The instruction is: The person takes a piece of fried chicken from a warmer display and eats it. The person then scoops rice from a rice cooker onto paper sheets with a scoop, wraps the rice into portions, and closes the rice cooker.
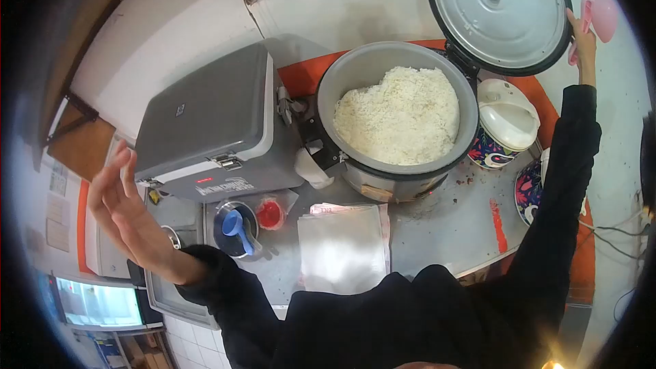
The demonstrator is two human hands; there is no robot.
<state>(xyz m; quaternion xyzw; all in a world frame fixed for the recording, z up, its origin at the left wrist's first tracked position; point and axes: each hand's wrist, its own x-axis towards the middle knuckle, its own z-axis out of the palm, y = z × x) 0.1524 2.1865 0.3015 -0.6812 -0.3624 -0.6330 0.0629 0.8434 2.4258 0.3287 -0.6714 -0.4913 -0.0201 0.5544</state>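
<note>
A large round cooker (400, 186) full of white rice (403, 115) stands with its metal lid (502, 10) swung up at the upper right. At the lid's right edge is my right hand (585, 42), its fingers mostly hidden behind the rim and a pink scoop (601, 18) that it holds. My left hand (130, 215) is raised at the left with fingers apart and nothing in it, in front of a grey cooler box (205, 119).
A blue scoop (236, 227) rests in a dark bowl (222, 241) beside a red item in plastic (270, 214). Paper sheets (344, 249) lie in front of the cooker. Patterned containers with white lids (507, 115) stand to its right. Cables hang at far right.
</note>
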